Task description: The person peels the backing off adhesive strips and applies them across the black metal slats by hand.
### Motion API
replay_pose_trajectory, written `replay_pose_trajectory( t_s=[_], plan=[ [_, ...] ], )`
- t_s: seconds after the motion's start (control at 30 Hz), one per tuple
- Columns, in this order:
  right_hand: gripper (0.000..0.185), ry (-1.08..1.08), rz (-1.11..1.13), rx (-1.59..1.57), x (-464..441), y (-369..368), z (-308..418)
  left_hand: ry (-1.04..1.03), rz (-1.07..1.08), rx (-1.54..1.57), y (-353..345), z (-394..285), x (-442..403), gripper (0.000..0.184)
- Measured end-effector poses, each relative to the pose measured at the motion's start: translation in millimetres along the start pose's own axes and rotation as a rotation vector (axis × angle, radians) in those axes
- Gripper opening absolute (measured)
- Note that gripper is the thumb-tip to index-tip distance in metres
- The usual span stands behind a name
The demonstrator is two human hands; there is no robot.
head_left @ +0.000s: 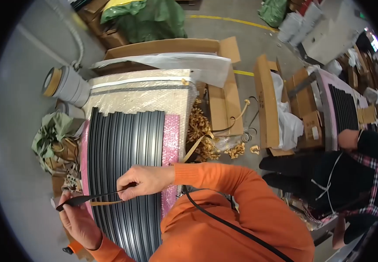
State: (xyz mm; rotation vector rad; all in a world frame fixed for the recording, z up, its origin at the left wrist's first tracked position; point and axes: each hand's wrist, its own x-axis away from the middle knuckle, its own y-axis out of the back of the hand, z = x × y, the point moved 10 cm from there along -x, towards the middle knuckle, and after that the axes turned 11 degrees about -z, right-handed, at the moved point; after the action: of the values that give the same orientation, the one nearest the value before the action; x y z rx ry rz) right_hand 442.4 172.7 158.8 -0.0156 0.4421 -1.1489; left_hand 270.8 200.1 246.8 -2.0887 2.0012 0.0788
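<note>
A thin black strip (80,200) is stretched between my two hands above the dark ribbed profiles (125,144). At its left end, my left hand (80,223) pinches the strip between thumb and fingers. My right hand (147,180) is closed on the strip's other end, over the profiles. A narrow tan strip (106,202) runs leftward from my right fingers, just below the black one; it looks like peeled backing. The long profiles lie side by side on pink bubble wrap (170,137).
Crumpled tan strips (202,131) are heaped right of the work surface, beside an open long carton (224,105). White rolls (69,85) stand at left above green crumpled wrapping (53,139). A co-worker (328,179) is at another table on the right.
</note>
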Motion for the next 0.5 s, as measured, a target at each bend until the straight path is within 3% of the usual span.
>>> replay_pose_trajectory(
  t_s=[0.07, 0.13, 0.2, 0.27, 0.33, 0.37, 0.43, 0.5],
  plan=[
    [0.020, -0.001, -0.048, 0.054, 8.6, 17.8, 2.7, 0.028, -0.112, -0.026, 9.1, -2.4, -0.1, 0.031],
    [0.019, -0.002, -0.083, 0.111, 17.6, 36.5, 7.0, -0.006, -0.048, 0.017, 13.3, -10.4, -5.4, 0.032],
    [0.020, -0.063, -0.090, 0.370, 33.8, 57.7, -0.1, -0.041, -0.003, 0.068, 22.2, -21.0, -10.2, 0.033],
    [0.017, -0.067, -0.262, 0.794, 62.7, 100.4, -14.9, -0.067, -0.216, 0.015, 54.9, -33.3, -18.8, 0.035],
    [0.015, 0.031, -0.424, 1.073, 106.0, 148.4, -12.2, -0.126, -0.264, -0.027, 72.1, -45.1, -25.6, 0.042],
    [0.012, 0.004, -0.392, 1.187, 132.7, 172.8, -23.0, -0.107, -0.230, -0.026, 95.1, -48.1, -33.8, 0.042],
    [0.009, -0.353, -0.446, 1.463, 197.5, 221.7, -29.3, -0.136, -0.188, -0.006, 142.3, -52.8, -47.6, 0.043],
    [0.014, -0.323, -0.495, 1.161, 230.9, 224.4, -17.5, -0.115, -0.219, -0.043, 161.8, -57.2, -45.6, 0.044]
  ],
)
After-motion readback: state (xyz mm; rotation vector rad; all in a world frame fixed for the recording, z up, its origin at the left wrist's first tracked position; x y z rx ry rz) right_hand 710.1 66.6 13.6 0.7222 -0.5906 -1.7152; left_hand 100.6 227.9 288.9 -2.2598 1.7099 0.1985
